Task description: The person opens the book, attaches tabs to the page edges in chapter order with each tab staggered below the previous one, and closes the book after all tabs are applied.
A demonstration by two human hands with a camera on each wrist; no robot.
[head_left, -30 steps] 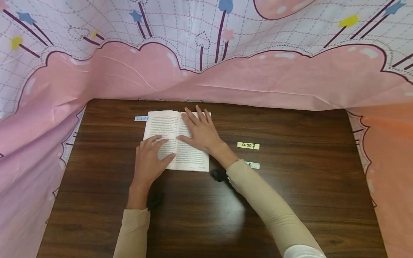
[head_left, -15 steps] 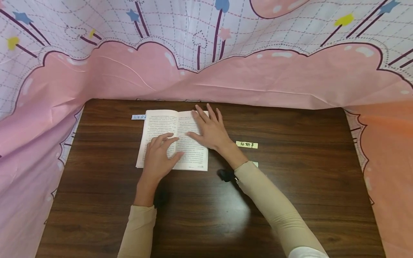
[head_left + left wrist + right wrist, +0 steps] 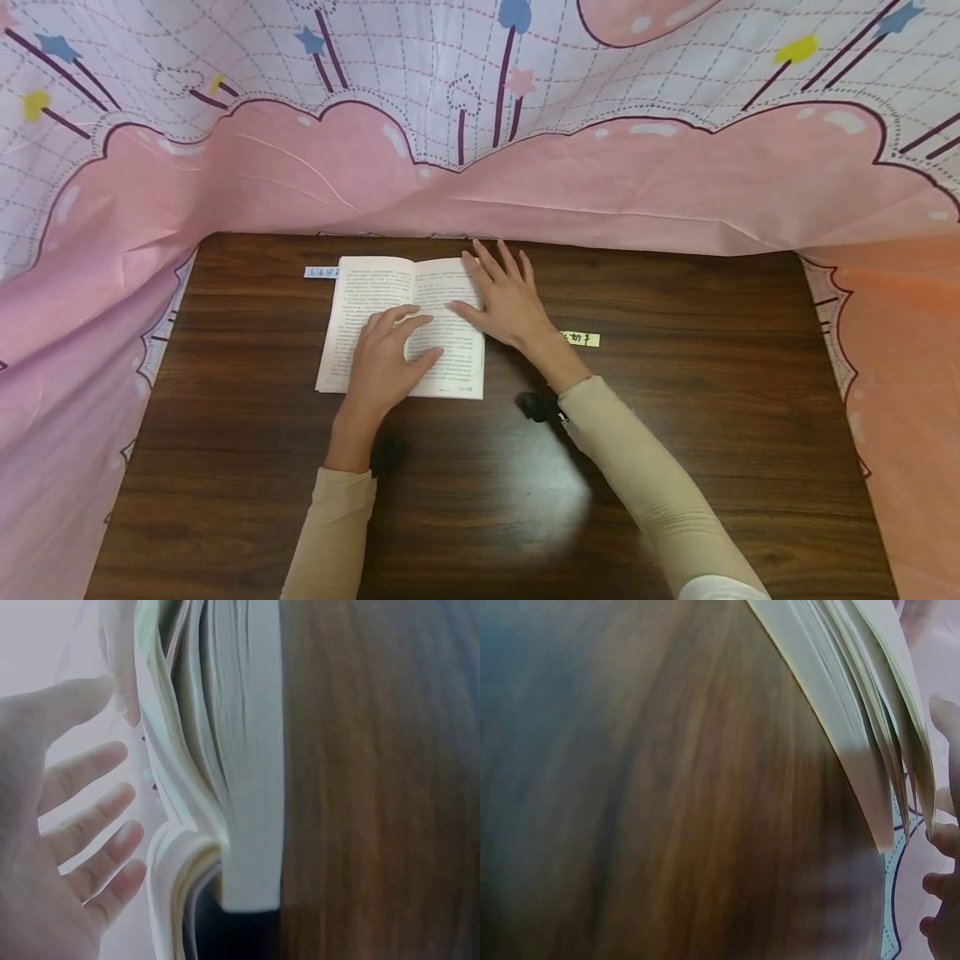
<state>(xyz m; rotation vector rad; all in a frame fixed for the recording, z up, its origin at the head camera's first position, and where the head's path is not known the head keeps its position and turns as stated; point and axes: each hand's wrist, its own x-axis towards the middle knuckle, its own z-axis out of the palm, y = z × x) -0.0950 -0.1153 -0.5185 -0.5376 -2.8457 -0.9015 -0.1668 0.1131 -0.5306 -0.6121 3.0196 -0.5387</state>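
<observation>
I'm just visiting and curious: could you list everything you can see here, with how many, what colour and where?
Open book: 1, white pages with dark print, on the table under the hands
Blue label: 1, light blue, by the book's upper left edge
Yellow label: 1, pale yellow, right of the book, partly hidden by the right wrist
Table: 1, dark brown, beneath everything
Patterned cloth: number of pieces unclear, mostly pink and white, around the table's far edge and sides
Left hand: 1, bare, over the book's middle
Right hand: 1, bare, at the book's right edge
Sleeves: 2, beige, on the forearms
</observation>
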